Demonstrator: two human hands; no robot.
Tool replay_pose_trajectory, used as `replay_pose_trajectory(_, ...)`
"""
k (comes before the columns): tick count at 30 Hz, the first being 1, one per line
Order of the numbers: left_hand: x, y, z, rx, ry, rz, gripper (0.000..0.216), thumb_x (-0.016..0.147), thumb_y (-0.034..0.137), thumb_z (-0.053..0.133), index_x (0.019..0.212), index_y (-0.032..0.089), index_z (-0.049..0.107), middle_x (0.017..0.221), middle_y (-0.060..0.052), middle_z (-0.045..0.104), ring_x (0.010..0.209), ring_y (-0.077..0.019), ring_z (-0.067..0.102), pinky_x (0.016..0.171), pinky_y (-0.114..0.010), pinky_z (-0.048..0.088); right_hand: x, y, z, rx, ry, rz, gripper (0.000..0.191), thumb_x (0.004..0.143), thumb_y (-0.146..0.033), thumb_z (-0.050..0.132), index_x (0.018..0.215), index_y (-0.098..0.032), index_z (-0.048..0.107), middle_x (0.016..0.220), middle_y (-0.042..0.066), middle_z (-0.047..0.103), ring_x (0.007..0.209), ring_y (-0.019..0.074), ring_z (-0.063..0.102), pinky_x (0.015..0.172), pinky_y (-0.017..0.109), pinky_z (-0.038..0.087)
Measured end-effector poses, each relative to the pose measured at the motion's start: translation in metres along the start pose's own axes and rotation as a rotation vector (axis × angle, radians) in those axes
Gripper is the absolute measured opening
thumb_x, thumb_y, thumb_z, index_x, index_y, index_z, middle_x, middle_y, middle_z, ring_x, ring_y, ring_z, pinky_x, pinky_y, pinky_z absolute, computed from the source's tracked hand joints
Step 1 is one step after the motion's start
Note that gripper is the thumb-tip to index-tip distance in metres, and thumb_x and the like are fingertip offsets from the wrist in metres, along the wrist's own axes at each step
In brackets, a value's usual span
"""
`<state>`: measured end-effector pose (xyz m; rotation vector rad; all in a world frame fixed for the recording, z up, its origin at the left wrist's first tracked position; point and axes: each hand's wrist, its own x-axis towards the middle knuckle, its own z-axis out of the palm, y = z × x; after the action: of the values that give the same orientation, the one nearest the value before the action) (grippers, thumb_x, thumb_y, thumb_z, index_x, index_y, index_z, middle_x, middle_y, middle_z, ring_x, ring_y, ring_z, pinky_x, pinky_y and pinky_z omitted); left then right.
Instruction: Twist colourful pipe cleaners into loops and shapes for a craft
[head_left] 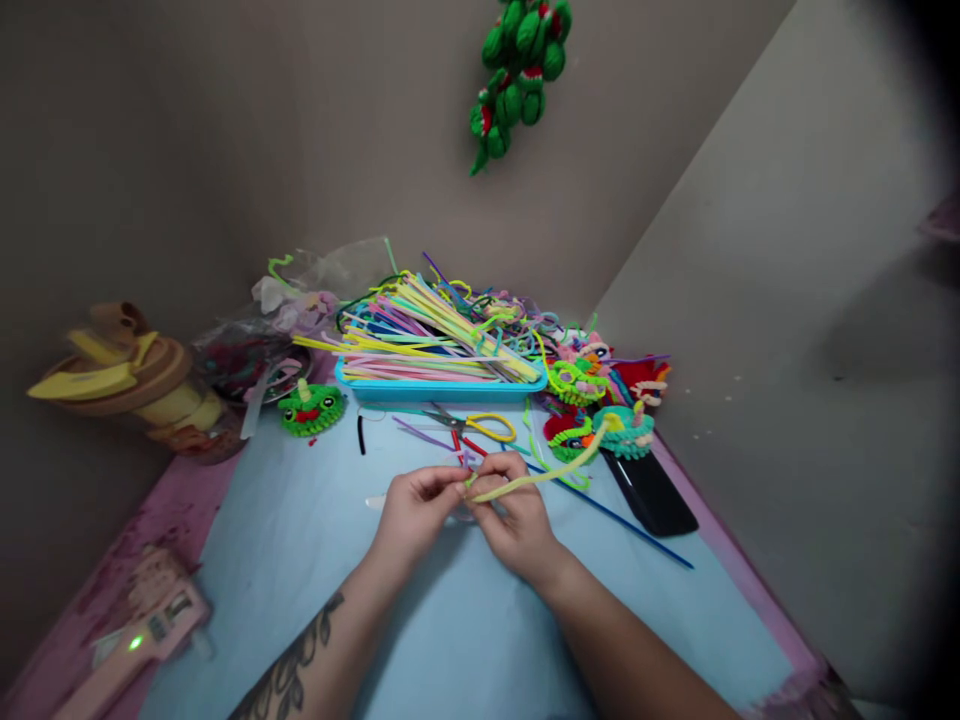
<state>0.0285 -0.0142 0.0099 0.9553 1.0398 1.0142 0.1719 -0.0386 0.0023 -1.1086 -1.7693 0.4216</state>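
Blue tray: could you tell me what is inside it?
Pipe cleaners, including yellow, pink and blue ones, fill the tray and rise above its rim. They cover its floor, so nothing underneath can be seen.

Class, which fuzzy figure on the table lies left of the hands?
The red-mouthed green one, left of the blue tray; the other figures in clear view cluster on the side of the right hand.

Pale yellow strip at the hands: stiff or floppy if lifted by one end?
Probably semi-stiff: the pale yellow strip shows a smooth arc beyond the right hand, no limp kinks. Likely light, being so slender. Probably not apt to roll far, given that bend.
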Motion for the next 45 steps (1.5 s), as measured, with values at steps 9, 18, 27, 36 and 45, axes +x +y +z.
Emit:
replay_pose_trajectory(9,-0.005,-0.001,0.003,0.136,0.033,0.079,0.014,0.061,0.025,0.072,0.071,0.015,0.074,0.070,-0.007,0.073,0.062,-0.0176,0.063,0.061,-0.027,0.049,0.002,-0.004,0.010,0.147,0.251,0.210,0.007,0.076,-0.018,0.060,0.071,-0.022,0.062,0.088,0.004,0.046,0.090,0.0208,0.047,0.080,0.036,0.039)
replay_pose_trajectory(18,-0.002,-0.002,-0.001,-0.035,-0.002,0.026,0.021,0.063,0.027,0.074,0.079,0.014,0.074,0.077,-0.008,0.073,0.067,-0.0156,0.063,0.066,-0.027,0.048,0.003,0.003,0.018,0.346,0.264,0.386,0.010,0.079,-0.025,0.060,0.070,-0.019,0.059,0.082,0.002,0.048,0.084,0.0176,0.047,0.076,0.031,0.038)
replay_pose_trajectory(27,0.001,0.004,0.000,0.012,0.052,0.015,0.024,0.056,0.028,0.078,0.075,0.014,0.074,0.070,-0.005,0.072,0.061,-0.0145,0.062,0.061,-0.025,0.048,0.005,0.003,0.013,0.324,0.176,0.433,0.010,0.080,-0.026,0.057,0.075,-0.019,0.062,0.085,0.003,0.052,0.085,0.0179,0.050,0.073,0.029,0.041)
replay_pose_trajectory(36,0.013,0.017,-0.025,-0.296,0.196,0.014,0.031,0.054,0.025,0.081,0.081,0.014,0.072,0.071,-0.003,0.072,0.061,-0.0095,0.062,0.060,-0.019,0.048,0.010,0.009,-0.027,-0.176,0.390,0.153,0.021,0.080,-0.021,0.057,0.101,-0.021,0.059,0.081,0.002,0.055,0.072,0.0165,0.052,0.068,0.031,0.044)
replay_pose_trajectory(45,0.010,0.023,-0.024,-0.399,0.137,-0.026,0.026,0.052,0.021,0.082,0.074,0.013,0.072,0.070,-0.004,0.073,0.061,-0.0109,0.064,0.058,-0.018,0.050,0.015,0.040,-0.048,-0.387,0.317,0.259,0.017,0.082,-0.026,0.053,0.096,-0.019,0.061,0.080,0.004,0.057,0.075,0.0186,0.053,0.068,0.031,0.045)
